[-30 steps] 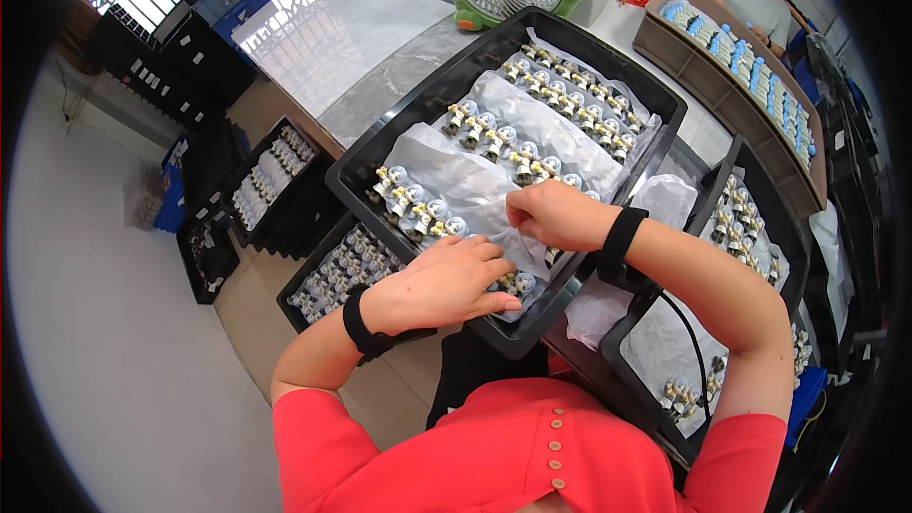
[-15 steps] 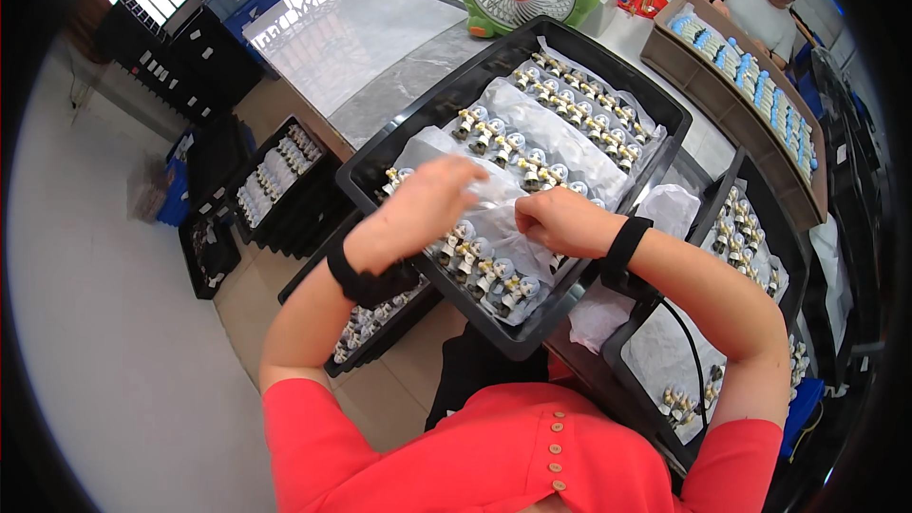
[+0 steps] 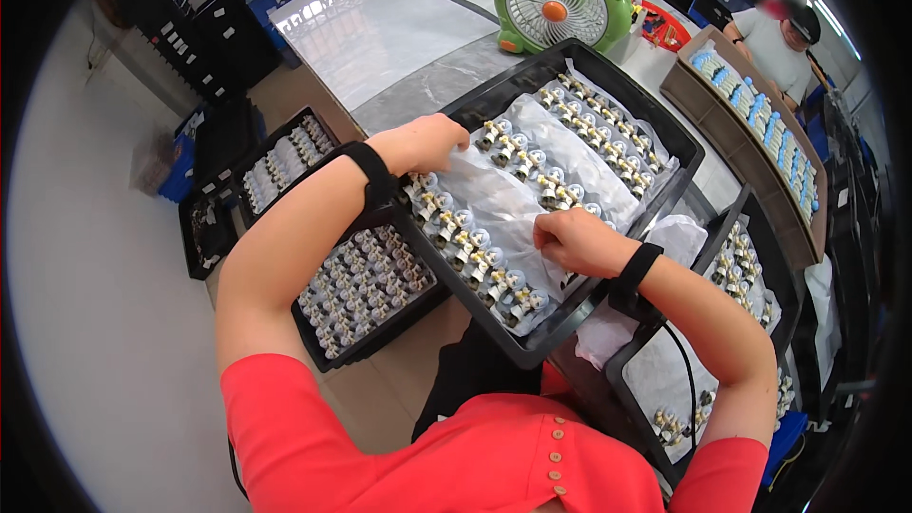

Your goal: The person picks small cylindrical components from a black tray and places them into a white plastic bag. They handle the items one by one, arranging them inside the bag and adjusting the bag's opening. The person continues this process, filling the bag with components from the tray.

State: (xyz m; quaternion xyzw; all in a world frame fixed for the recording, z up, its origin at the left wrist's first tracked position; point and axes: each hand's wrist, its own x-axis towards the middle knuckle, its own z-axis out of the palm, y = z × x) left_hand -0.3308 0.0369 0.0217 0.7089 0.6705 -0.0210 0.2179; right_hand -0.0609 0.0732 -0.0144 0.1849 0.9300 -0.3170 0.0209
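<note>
A black plastic tray (image 3: 528, 353) in front of me holds rows of small figurines (image 3: 475, 249) in white, black and yellow with bluish, rounded heads. Between the rows lie strips of thin white sheet; the nearest white sheet (image 3: 499, 195) stretches slantwise between my hands. My left hand (image 3: 425, 144) is closed at the sheet's left end, by the tray's left wall, with its fingertips partly hidden. My right hand (image 3: 581, 241) pinches the sheet's other end near the tray's right wall. A dark wristband circles each wrist.
Below to the left stands another black tray (image 3: 366, 280) full of figurines, with a smaller stack (image 3: 285, 166) behind it. At the right are a partly filled tray (image 3: 665, 361) and a brown box (image 3: 750, 157) of blue-and-white pieces. A green fan (image 3: 559, 2) stands beyond; a person sits far right.
My left hand has moved left and away to the tray's left wall, and the sheet now lies more spread out. My right hand stays near the sheet's right end. The view has shifted slightly.
</note>
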